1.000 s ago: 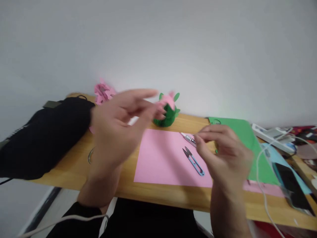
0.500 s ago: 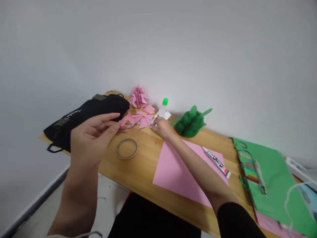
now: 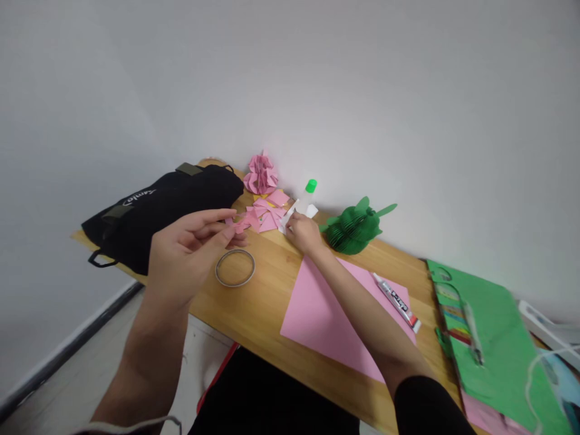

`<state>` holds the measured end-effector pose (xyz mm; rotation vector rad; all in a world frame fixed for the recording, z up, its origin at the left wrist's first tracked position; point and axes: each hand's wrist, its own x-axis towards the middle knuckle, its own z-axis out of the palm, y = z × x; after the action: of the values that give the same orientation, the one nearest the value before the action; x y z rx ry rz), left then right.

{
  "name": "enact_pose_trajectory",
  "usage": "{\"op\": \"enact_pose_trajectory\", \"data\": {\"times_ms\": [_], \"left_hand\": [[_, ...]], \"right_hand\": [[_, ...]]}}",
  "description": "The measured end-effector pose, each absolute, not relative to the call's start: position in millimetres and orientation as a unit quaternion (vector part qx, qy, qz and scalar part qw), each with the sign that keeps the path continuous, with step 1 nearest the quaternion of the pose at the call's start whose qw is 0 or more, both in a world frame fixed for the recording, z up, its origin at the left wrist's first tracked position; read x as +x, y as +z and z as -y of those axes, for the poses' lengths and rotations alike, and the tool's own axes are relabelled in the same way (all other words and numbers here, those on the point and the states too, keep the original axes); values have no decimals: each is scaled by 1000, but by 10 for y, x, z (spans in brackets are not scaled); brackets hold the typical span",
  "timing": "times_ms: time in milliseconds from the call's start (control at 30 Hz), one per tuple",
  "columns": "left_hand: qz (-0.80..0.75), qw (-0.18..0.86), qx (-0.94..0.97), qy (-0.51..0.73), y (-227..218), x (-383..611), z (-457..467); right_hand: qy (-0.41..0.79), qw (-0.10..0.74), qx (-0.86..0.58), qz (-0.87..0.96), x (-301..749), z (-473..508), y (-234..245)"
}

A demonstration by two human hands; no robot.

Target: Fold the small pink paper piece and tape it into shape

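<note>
Between the thumb and fingers of my left hand (image 3: 193,251) is a small pink paper cutout (image 3: 242,223), held above the table's left part. My right hand (image 3: 304,234) reaches to the back of the table, its fingers bent and closed at some white paper (image 3: 312,211). What those fingertips pinch is hidden. Just behind them stands a clear glue bottle with a green cap (image 3: 311,186). Loose pink paper pieces (image 3: 269,217) lie between the two hands. A metal ring (image 3: 235,285) rests below my left fingertips.
A black bag (image 3: 167,205) lies at the left, near a pink paper ball (image 3: 261,174). Right of my right hand are a green honeycomb paper figure (image 3: 353,229), a pink sheet (image 3: 326,320), a glue tube (image 3: 396,302) and green sheets (image 3: 498,326) with a pen (image 3: 473,332).
My left hand has shifted right with the pink cutout, closer to the loose pieces. The right hand stays at the white paper. The view has moved slightly.
</note>
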<state>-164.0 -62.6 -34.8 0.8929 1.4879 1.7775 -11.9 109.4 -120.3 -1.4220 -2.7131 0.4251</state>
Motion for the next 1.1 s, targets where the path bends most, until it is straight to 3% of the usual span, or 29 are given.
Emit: {"op": "enact_pose_trajectory", "data": {"times_ms": [233,433,600,867,1100], "left_hand": [[-467,408,414,667,-234,-1404,633],[-345,536,455,622,47,-946,559],[-298,571,501,578,123,-581,459],[-268,576,540,552,160,-99,370],[-258,586,518,567,90,67,308]], "right_hand": [[314,215,-448,809,110,-738,-858],[505,360,-324,714,733,-61,-108],[650,434,-213,586,1139,276,12],[627,558,-245,486,1360,445,4],[581,586,-292,484,1478,464,-20]]}}
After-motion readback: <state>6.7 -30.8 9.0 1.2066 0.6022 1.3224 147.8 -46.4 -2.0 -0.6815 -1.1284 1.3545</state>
